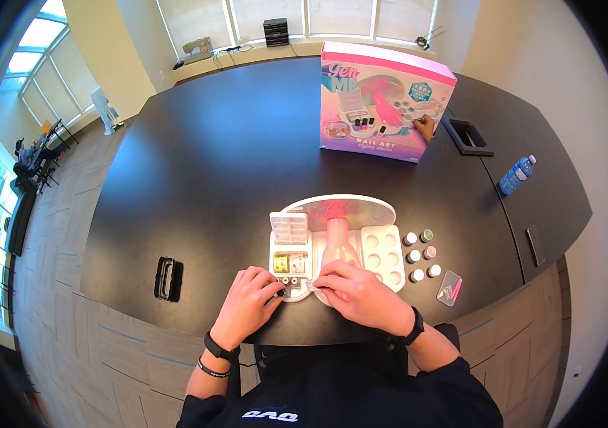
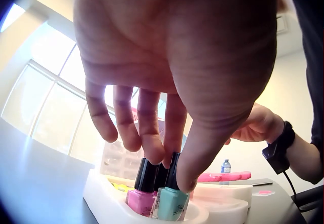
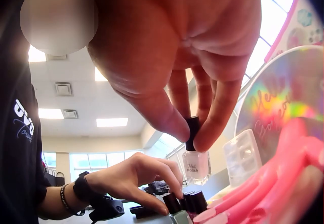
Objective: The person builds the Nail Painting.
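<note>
A black-capped nail polish bottle (image 3: 196, 166), clear to whitish and labelled, is held upright by its cap between the thumb and fingers of my right hand (image 1: 362, 294). It hangs over the front of the white nail studio tray (image 2: 96, 196). With thumb and fingertips, my left hand (image 1: 245, 303) pinches the black cap of a teal nail polish bottle (image 2: 172, 204), which stands in that tray. Beside it stand a pink nail polish bottle (image 2: 140, 201) and another dark-capped one, partly hidden. A pink plastic hand (image 1: 338, 239) rises from the tray's middle, just beyond my right hand.
A curved mirror (image 1: 372, 209) backs the tray, near a raised clear lid (image 1: 290, 229). To the right are a palette (image 1: 367, 246), several jars (image 1: 410, 239) and a clear case (image 1: 449, 288). Farther off stand the nail art box (image 1: 389, 107) and a water bottle (image 1: 516, 175).
</note>
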`<move>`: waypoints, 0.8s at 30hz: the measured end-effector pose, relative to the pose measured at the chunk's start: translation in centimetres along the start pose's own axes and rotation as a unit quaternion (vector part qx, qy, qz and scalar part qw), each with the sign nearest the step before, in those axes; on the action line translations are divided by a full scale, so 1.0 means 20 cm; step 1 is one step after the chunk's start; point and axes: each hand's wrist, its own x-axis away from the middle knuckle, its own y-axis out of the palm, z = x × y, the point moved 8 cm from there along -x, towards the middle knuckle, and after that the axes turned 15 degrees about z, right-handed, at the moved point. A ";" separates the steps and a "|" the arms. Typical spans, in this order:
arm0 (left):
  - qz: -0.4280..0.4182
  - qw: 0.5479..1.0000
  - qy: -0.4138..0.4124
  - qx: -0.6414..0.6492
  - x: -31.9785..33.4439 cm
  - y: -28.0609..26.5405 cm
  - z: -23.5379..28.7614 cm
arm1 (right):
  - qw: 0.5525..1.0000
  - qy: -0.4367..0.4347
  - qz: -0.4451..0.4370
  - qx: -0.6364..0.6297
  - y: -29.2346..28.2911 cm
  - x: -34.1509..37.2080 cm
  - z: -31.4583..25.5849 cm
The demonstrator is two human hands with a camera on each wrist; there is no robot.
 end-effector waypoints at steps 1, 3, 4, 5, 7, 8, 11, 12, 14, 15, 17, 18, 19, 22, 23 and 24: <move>-0.002 1.000 -0.001 -0.002 0.00 0.00 0.00 | 1.000 0.000 -0.005 0.000 0.01 0.00 0.00; -0.004 1.000 -0.001 -0.004 0.00 0.00 0.00 | 1.000 -0.001 -0.010 0.000 0.03 0.01 0.01; -0.004 1.000 -0.002 -0.006 0.00 0.00 0.00 | 1.000 0.001 -0.025 -0.006 0.05 0.02 0.02; -0.004 1.000 -0.002 -0.008 0.00 0.00 -0.01 | 0.999 0.003 -0.039 -0.012 0.07 0.03 0.02; -0.003 1.000 -0.003 -0.009 0.00 0.00 0.00 | 0.999 0.004 -0.042 -0.017 0.10 0.03 0.03; -0.002 1.000 -0.003 -0.010 0.00 0.00 0.00 | 0.999 0.005 -0.045 -0.023 0.11 0.03 0.03; 0.003 1.000 -0.004 -0.012 0.00 0.01 -0.01 | 0.999 -0.003 -0.041 0.017 0.13 0.03 0.02; 0.003 1.000 -0.004 -0.011 0.00 0.01 -0.01 | 0.999 -0.003 -0.041 0.018 0.15 0.03 0.03; 0.002 1.000 -0.008 -0.006 0.01 0.01 -0.02 | 0.998 0.004 -0.053 -0.020 0.18 0.04 0.04; 0.002 1.000 -0.008 -0.006 0.01 0.01 -0.02 | 0.998 0.004 -0.053 -0.020 0.19 0.04 0.03; 0.000 1.000 -0.013 0.001 0.01 0.01 -0.02 | 0.998 0.004 -0.057 -0.023 0.21 0.04 0.03; 0.000 1.000 -0.013 0.002 0.01 0.01 -0.02 | 0.998 0.004 -0.057 -0.022 0.22 0.05 0.03; -0.001 1.000 -0.015 0.004 0.01 0.02 -0.02 | 0.998 0.011 -0.064 -0.013 0.23 0.06 0.04; -0.002 1.000 -0.016 0.008 0.01 0.02 -0.02 | 0.997 0.020 -0.071 -0.003 0.26 0.06 0.06; -0.002 1.000 -0.016 0.008 0.01 0.02 -0.03 | 0.997 0.021 -0.071 -0.003 0.27 0.06 0.06; -0.002 1.000 -0.016 0.008 0.01 0.02 -0.03 | 0.997 0.021 -0.071 -0.003 0.28 0.07 0.07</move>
